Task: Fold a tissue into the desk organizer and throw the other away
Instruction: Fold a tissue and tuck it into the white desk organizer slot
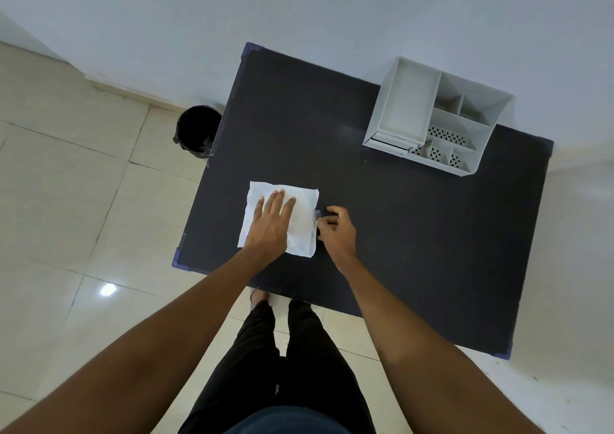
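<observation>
A white tissue (pixel 300 227) lies flat on the left part of the black desk (pixel 415 241), seemingly more than one layer stacked. My left hand (pixel 270 221) rests palm down on it with fingers spread. My right hand (pixel 335 231) sits at the tissue's right edge, fingers curled and pinching that edge. The white desk organizer (pixel 432 118) stands at the desk's far right, its several compartments looking bare. A black bin (pixel 196 131) stands on the floor off the desk's far left corner.
The desk stands against a pale wall (pixel 299 8). Beige floor tiles (pixel 66 201) spread out to the left. My legs in dark trousers (pixel 285 350) stand at the desk's near edge.
</observation>
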